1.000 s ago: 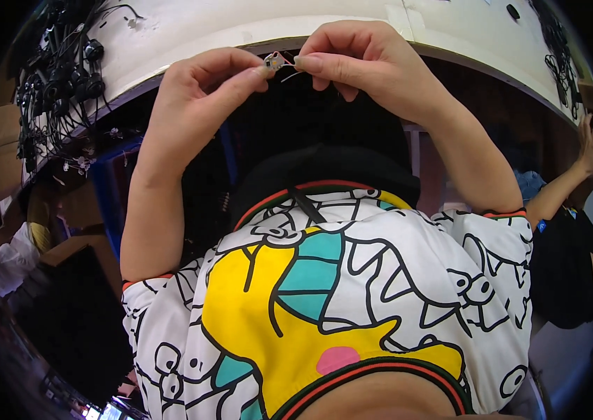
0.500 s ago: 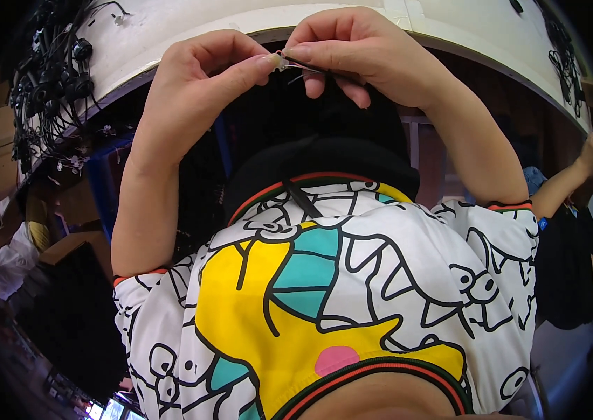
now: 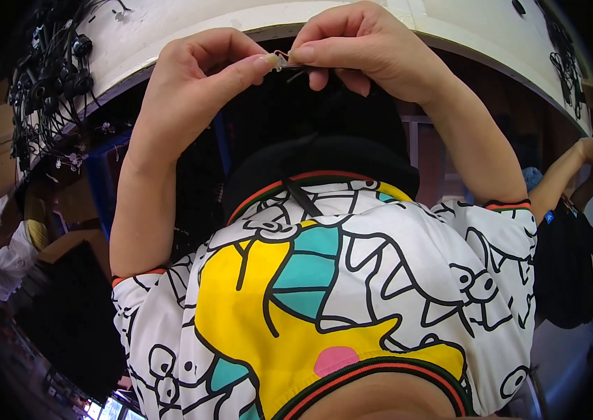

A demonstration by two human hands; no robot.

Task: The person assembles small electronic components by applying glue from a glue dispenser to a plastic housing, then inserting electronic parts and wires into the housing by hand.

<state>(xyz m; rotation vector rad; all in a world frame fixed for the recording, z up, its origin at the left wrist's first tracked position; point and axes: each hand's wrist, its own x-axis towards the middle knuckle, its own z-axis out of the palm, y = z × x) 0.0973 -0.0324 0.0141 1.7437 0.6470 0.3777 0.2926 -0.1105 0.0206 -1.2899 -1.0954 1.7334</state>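
Close to the table edge, my two hands face each other with their fingertips nearly meeting. Thumb and forefinger of my left hand (image 3: pixel 216 80) pinch a small clear-white connector (image 3: pixel 281 61); its far end is hidden by the fingertips. From it a thin red wire (image 3: pixel 282 52) arches across to my right hand (image 3: pixel 363 49). That hand's thumb and forefinger are pinched on the wire, while its other fingers curl loosely below. A short grey wire end (image 3: pixel 296 76) pokes out under the connector.
The curved white table (image 3: pixel 177 38) spans the far side. Black cables with round heads (image 3: pixel 51 87) hang over its left edge; another cable bundle (image 3: pixel 564 59) lies far right. A co-worker's arm (image 3: pixel 566 171) is at right, another person (image 3: pixel 12 262) at left beside a cardboard box (image 3: pixel 72 245).
My right hand has shifted slightly up and away from the left, showing more of the red wire. The dark cable under its fingers shows less. The co-worker's hand at right moved slightly.
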